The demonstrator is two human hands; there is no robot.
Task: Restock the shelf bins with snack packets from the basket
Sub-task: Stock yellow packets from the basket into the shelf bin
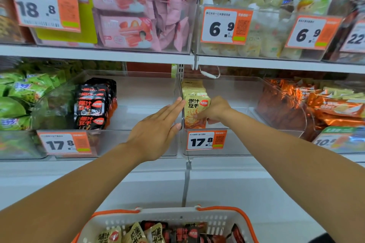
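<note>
Head view: the right hand (pixel 214 110) pinches the front yellow packet (pixel 195 111) in the clear bin (pixel 237 140) right of centre. The left hand (pixel 158 130) lies against the bin divider, fingers (pixel 173 107) straight and pressed together. Step in hand: seating the packet upright. Next: fetch another yellow packet from the basket (pixel 227 221), near.

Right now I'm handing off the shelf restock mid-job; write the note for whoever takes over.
Left hand: open, fingers straight, against the wall between the two clear bins.
Right hand: grip on the front yellow packet, standing in a row at the left of the right bin.
Black packets stand in a row in the left bin.
Done: both bins partly filled.
Left: the basket below holds more yellow and black packets; sort them by colour into the matching bins.
</note>
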